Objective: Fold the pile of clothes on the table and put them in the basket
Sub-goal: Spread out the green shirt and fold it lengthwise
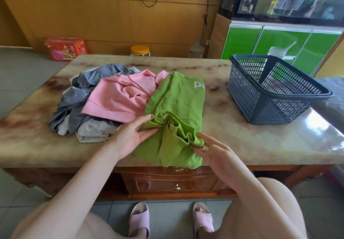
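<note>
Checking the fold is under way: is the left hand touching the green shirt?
Touching. The head view shows the left hand laying straight fingers on the bunched edge of the green shirt.

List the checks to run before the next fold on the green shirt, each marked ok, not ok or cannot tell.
1. Green shirt smoothed flat: not ok, bunched in ridges at its near end.
2. Left hand on shirt: ok, straight fingers touch it.
3. Right hand on shirt: ok, fingertips at its edge.
4. Shirt wholly on table: not ok, near end overhangs the front edge.
5. Basket ready: ok, upright on the table.
</note>
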The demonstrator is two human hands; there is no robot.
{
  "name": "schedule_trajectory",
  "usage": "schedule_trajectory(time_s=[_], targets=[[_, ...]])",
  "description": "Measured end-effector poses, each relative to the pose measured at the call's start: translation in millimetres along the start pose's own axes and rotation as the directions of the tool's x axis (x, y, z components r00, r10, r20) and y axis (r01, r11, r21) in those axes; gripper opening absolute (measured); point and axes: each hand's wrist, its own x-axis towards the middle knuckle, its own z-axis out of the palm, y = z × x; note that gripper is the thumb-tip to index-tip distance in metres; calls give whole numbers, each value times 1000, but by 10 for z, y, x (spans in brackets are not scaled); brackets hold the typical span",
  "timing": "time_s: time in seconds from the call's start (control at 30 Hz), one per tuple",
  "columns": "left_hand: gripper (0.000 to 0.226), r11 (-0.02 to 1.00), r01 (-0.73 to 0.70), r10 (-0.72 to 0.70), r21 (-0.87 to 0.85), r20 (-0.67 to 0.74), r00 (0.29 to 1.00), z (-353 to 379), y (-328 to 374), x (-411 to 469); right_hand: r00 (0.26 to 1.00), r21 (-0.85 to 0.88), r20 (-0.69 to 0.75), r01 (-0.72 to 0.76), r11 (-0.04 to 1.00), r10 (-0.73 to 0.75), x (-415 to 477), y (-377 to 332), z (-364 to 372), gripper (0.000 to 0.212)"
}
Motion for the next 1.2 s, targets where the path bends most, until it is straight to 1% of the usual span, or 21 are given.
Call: schedule_trajectory(time_s=[0.1, 0.17, 0.23, 0.3, 0.37, 0.43, 0.5, 0.53, 0.6, 0.63, 0.7, 0.77, 0.83, 0.9, 0.93, 1.0, 1.07, 1.1, 1.13, 1.17, 1.2], targets=[[72, 952, -42, 26, 304, 55, 998, 31, -39, 129, 999, -161, -17, 36, 986, -39, 182, -16, -57, 63], [70, 886, -54, 31, 461, 57, 998, 60, -110, 193, 996, -351, -31, 65, 934, -81, 273, 22, -88, 68], [58, 797, -133, 154, 590, 15, 988, 43, -188, 248, 984, -547, -59, 109, 830, -168, 351, 98, -111, 68], [55, 684, -231, 347, 692, -30, 937, -18, -241, 302, 944, -731, -95, 149, 666, -315, 439, 172, -95, 61], [54, 567, -262, 465, 781, -41, 884, -61, -276, 340, 889, -837, -113, 155, 525, -443, 530, 227, -55, 49], [50, 452, -273, 540, 849, -17, 841, -74, -304, 374, 835, -853, -177, 134, 505, -520, 609, 254, -15, 35], [40, 367, -300, 607, 880, 18, 795, -76, -310, 418, 791, -828, -264, 109, 551, -552, 657, 255, 10, 23], [35, 368, -322, 631, 872, 20, 776, -82, -296, 440, 773, -814, -291, 108, 570, -563, 668, 250, 20, 20], [29, 431, -371, 663, 823, -9, 749, -102, -240, 494, 739, -790, -320, 138, 598, -593, 676, 224, 23, 20], [29, 452, -391, 674, 802, -21, 738, -109, -216, 520, 720, -779, -328, 161, 606, -612, 675, 207, 20, 22], [37, 436, -401, 693, 806, -16, 721, -115, -220, 553, 699, -766, -335, 189, 614, -632, 685, 196, 1, 24], [53, 428, -422, 670, 799, 32, 741, -114, -291, 525, 740, -745, -307, 204, 635, -599, 686, 245, -30, 27], [61, 486, -490, 614, 723, 116, 781, -154, -347, 462, 802, -709, -230, 250, 659, -551, 655, 334, -98, 33], [61, 499, -545, 565, 674, 224, 794, -259, -347, 379, 851, -656, -86, 343, 672, -519, 582, 403, -184, 37], [62, 460, -563, 539, 687, 287, 792, -337, -341, 340, 864, -667, 6, 378, 642, -503, 538, 434, -231, 43], [66, 278, -562, 465, 779, 403, 788, -521, -350, 269, 872, -781, 186, 411, 470, -453, 453, 467, -305, 61], [69, 41, -533, 364, 845, 484, 796, -666, -383, 215, 876, -883, 310, 409, 231, -369, 410, 506, -379, 76], [70, -46, -532, 325, 845, 517, 792, -718, -405, 200, 874, -908, 348, 404, 110, -338, 403, 531, -414, 80], [69, -114, -535, 306, 837, 542, 783, -758, -424, 199, 864, -915, 377, 403, 11, -335, 405, 556, -438, 80], [67, -166, -534, 309, 829, 558, 770, -787, -434, 211, 848, -914, 391, 402, -47, -358, 405, 572, -453, 76], [63, -194, -526, 323, 828, 561, 762, -806, -436, 228, 829, -914, 392, 402, -62, -399, 409, 569, -455, 67]])
